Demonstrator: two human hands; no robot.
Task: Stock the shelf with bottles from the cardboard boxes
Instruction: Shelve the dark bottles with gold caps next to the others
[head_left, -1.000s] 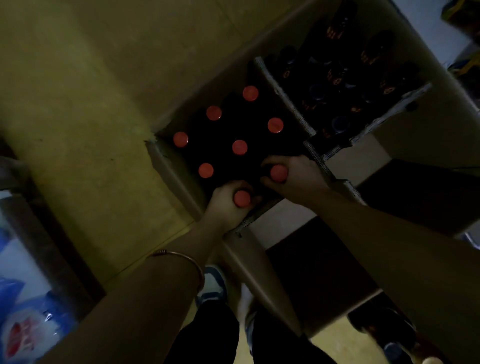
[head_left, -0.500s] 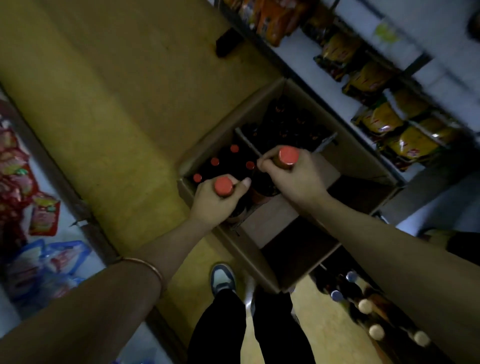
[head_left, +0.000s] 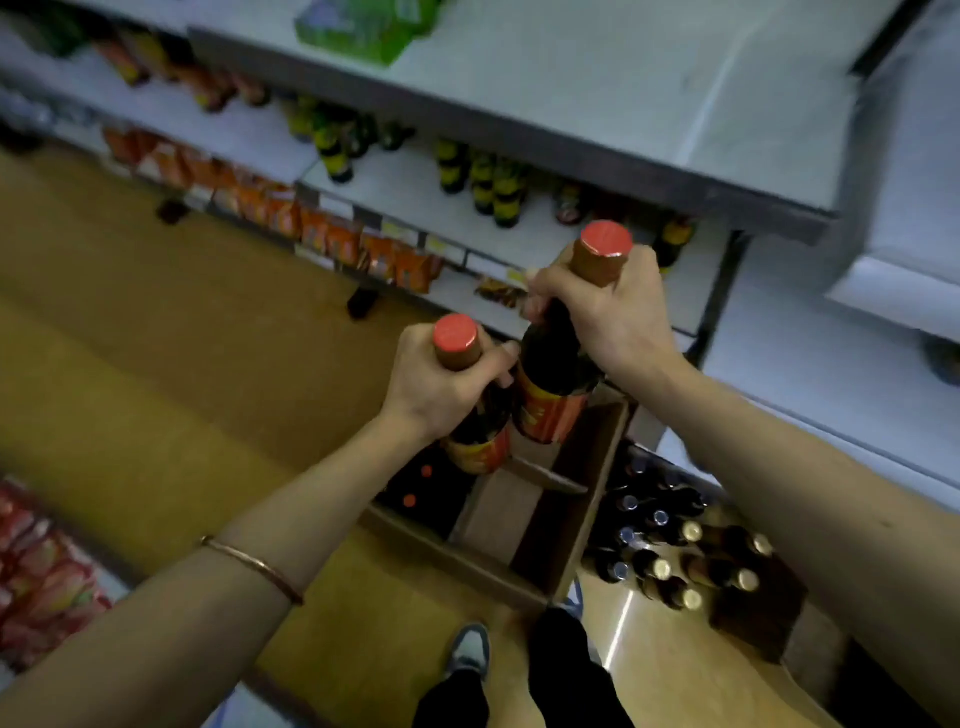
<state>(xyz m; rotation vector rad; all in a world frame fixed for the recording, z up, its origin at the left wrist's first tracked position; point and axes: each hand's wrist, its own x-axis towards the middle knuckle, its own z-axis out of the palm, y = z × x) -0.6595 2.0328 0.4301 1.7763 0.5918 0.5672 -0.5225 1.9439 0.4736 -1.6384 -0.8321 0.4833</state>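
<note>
No lettering is legible. The orange-and-yellow label on the dark glass bottle below the right hand is blurred, as are the pale price tags on the shelf edge left of that hand.

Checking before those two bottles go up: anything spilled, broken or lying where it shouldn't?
No spill or breakage shows. One oddity: a cluster of loose bottles lies on its side on the floor right of the cardboard box, close to the person's feet. Both held bottles look intact.
</note>
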